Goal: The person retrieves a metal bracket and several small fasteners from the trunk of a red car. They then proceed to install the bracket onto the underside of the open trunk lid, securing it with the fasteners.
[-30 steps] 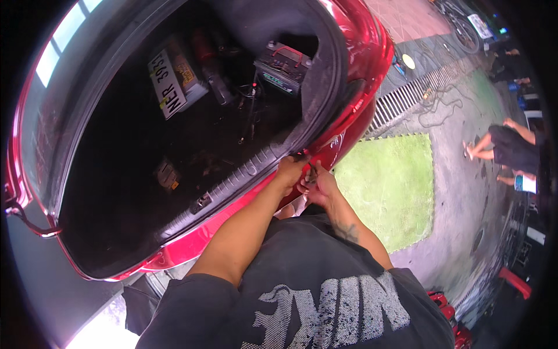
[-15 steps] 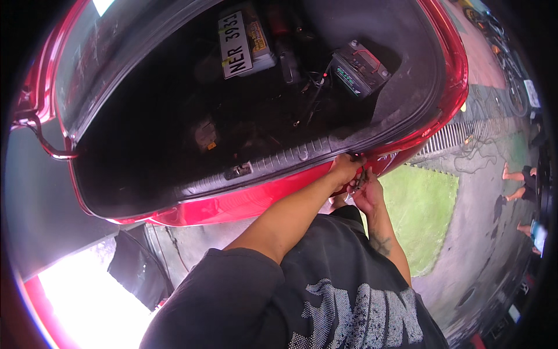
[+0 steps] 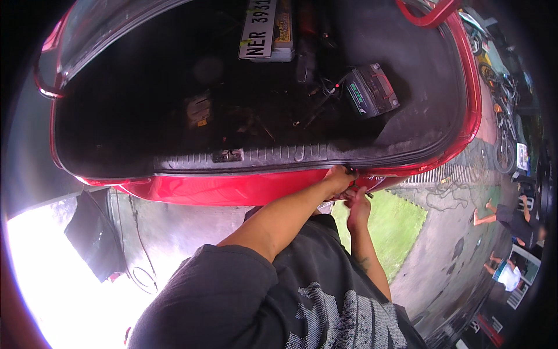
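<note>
At the rear edge of a red car's open trunk, both my hands work close together against the red bumper [image 3: 232,189]. My left hand [image 3: 339,180] is closed near the trunk lip; something small and dark shows at its fingertips, too small to name. Just below and right of it, my right hand [image 3: 357,205] is raised with its fingers curled together. A thin dark piece sticks out by the right fingers, and its kind is unclear. The fingers partly hide the spot between the hands.
Inside the trunk lie a car battery [image 3: 372,90] with cables, a white licence plate [image 3: 257,29] on a box, and loose small items. A green mat [image 3: 395,230] lies on the floor to the right. Farther right are bicycles [image 3: 504,134] and other people [image 3: 517,224].
The view has shifted, so the trunk sits differently in it. My hands stay together at the bumper; the right hand has turned slightly, and the thin dark piece now points outward.
</note>
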`<action>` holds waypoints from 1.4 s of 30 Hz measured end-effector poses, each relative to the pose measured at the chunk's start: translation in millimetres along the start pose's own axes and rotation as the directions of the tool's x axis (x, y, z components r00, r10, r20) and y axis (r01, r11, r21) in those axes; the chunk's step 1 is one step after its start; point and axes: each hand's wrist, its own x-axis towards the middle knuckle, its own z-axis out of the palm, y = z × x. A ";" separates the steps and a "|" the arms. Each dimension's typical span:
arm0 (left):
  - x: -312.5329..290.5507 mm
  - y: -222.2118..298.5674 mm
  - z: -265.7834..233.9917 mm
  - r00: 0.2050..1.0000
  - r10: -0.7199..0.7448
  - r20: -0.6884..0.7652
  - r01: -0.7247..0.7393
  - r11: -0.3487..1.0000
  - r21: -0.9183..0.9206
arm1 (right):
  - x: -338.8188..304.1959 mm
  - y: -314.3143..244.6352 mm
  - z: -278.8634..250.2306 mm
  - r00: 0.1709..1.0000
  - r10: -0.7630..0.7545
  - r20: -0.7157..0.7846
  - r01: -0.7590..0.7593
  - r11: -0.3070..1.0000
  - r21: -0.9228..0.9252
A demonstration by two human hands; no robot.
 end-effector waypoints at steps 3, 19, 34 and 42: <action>1.7 -1.3 -5.6 0.999 -0.015 0.034 0.015 1.000 -0.002 | 1.2 -0.4 3.7 0.940 0.170 0.295 -0.303 0.810 0.502; -5.4 3.6 -6.8 0.999 0.021 0.041 -0.018 0.997 -0.069 | 4.7 -10.3 9.2 0.985 0.093 0.145 -0.139 0.925 0.353; -1.6 1.0 -6.9 0.999 -0.005 0.035 0.004 1.000 0.024 | -1.9 -5.9 16.8 0.989 0.135 0.052 -0.145 0.914 0.378; 11.3 -14.5 4.4 0.988 0.134 -0.081 -0.122 0.983 0.134 | -37.5 1.5 19.5 0.762 -0.645 -0.049 0.498 0.633 -0.593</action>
